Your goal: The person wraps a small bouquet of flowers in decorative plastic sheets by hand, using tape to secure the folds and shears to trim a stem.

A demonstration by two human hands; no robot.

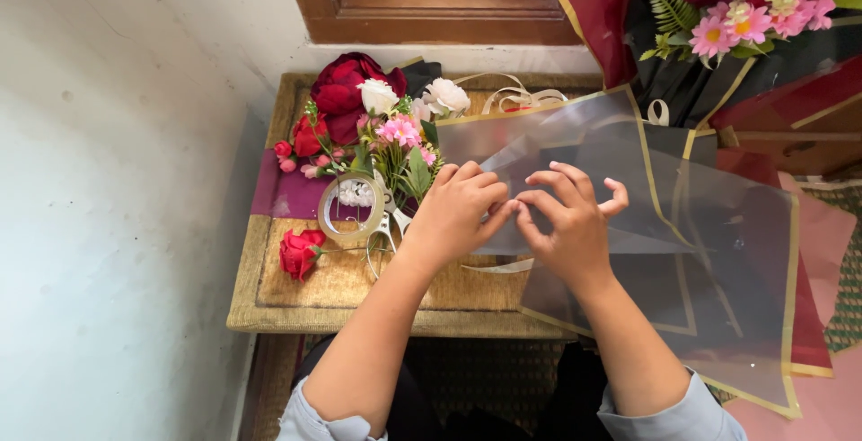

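- Fingertips of both hands meet at one spot on a clear sheet point(628, 189) with gold edging.
- Left hand point(458, 212) has its fingers curled, thumb and forefinger closed in a pinch on the sheet's near fold.
- Right hand point(566, 221) pinches the same fold with thumb and forefinger; its other fingers are spread and raised, the little one lifted clear.
- Sheet lies over the right half of a woven mat point(278, 297) and hangs past its right edge, on top of red and pink sheets point(831, 252).
- Tape roll point(352, 207) sits just left of the left hand, with scissors point(388, 230) partly under it.
- Bouquet point(377, 118) of red, white and pink flowers lies behind the tape, on a purple strip.
- Single red rose point(299, 252) lies apart at the mat's left edge.
- Cream ribbon point(516, 95) curls behind the sheet's far corner.
- Second wrapped bouquet point(745, 10) stands at the top right, by a wooden frame point(422, 1).
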